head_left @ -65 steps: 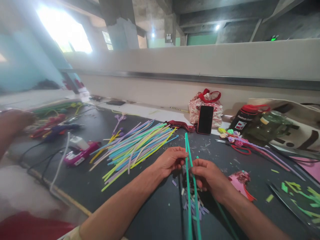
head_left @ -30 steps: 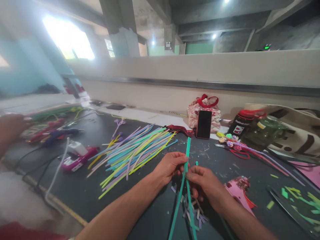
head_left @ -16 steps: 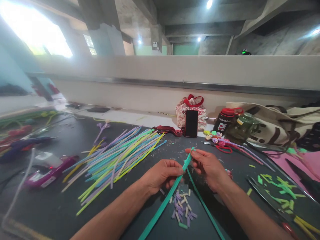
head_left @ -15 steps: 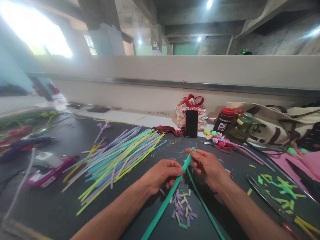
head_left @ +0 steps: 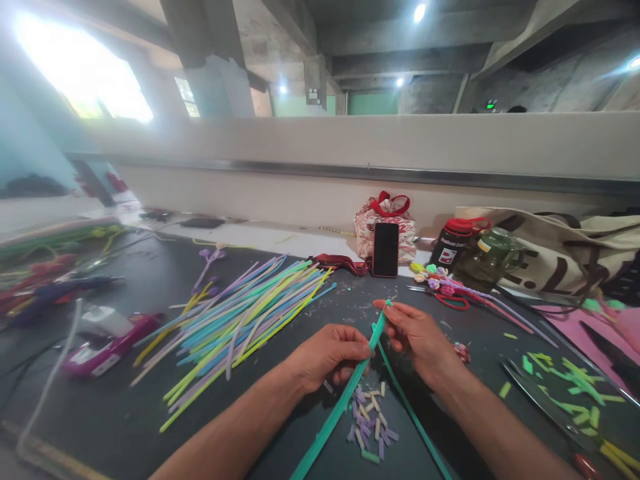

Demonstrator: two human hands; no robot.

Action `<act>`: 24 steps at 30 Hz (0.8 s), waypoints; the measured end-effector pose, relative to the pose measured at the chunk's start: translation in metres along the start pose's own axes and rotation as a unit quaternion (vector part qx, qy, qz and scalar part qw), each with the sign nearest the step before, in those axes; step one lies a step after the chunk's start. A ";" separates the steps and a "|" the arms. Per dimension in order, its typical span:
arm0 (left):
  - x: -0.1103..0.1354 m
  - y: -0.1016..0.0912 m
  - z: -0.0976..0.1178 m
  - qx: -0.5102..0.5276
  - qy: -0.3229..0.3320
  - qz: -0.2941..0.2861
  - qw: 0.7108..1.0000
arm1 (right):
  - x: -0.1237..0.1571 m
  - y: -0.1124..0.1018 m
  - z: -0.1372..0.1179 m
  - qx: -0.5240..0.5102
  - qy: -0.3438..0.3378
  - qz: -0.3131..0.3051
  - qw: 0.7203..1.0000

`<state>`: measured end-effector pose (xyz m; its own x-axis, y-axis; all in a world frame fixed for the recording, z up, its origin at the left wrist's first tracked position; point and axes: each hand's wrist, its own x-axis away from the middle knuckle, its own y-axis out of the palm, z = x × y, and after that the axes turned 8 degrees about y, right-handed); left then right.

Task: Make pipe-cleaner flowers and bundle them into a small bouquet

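Note:
Both hands hold teal pipe cleaners over a black table. My left hand pinches them lower down, fingers closed round the stems. My right hand pinches the top ends between thumb and fingers. One teal stem runs down to the lower left, another to the lower right. A small heap of cut pastel pipe-cleaner bits lies just below the hands.
A big fan of pastel pipe cleaners lies to the left. A pink glue gun with cord sits far left. A phone leans on a patterned pouch; bottles, red scissors, green scraps and a tote bag are to the right.
The pair of teal stems, first upright and side by side, now tilts and spreads apart below. My right hand moved from mid-stem up to the top ends. The view swung right.

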<state>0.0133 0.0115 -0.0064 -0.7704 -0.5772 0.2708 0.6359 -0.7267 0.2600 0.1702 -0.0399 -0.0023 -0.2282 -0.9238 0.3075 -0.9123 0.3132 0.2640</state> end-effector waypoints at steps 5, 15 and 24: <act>0.000 0.001 0.001 -0.008 -0.012 0.003 1.000 | 0.001 0.000 0.000 -0.001 -0.011 0.013 1.000; 0.002 -0.001 0.002 -0.051 0.003 -0.014 0.999 | 0.004 0.000 -0.002 -0.008 -0.026 0.041 0.999; 0.002 0.006 0.001 0.039 0.006 -0.024 0.999 | 0.000 -0.003 -0.001 0.031 -0.014 0.009 0.999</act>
<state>0.0152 0.0062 -0.0036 -0.8006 -0.5471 0.2445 0.5991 -0.7226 0.3448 0.1729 -0.0408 -0.0021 -0.2533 -0.9242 0.2860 -0.9271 0.3163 0.2010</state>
